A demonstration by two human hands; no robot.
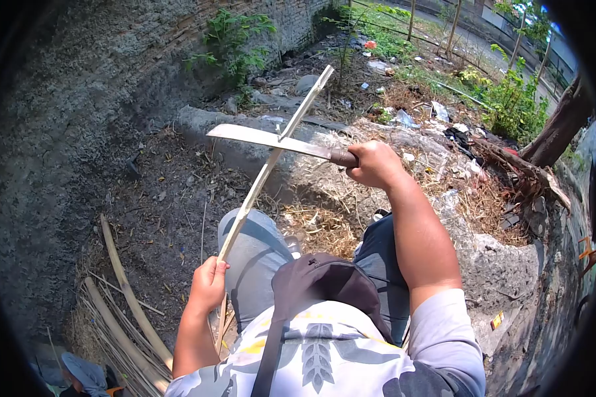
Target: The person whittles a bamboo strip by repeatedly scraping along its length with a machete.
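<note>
My left hand is closed round the lower part of a long, pale bamboo strip, which slants up and away to the right. In my right hand is the dark handle of a machete. Its broad blade points left and crosses the strip in its upper part. A small sliver stands up from the strip right where the blade meets it. The strip's lower end passes below my left hand beside my leg.
Several bamboo lengths lie at lower left. A rough wall rises on the left. Ahead are a stone ledge, litter and a shrub. A tree trunk leans at right. Part of another person shows at bottom left.
</note>
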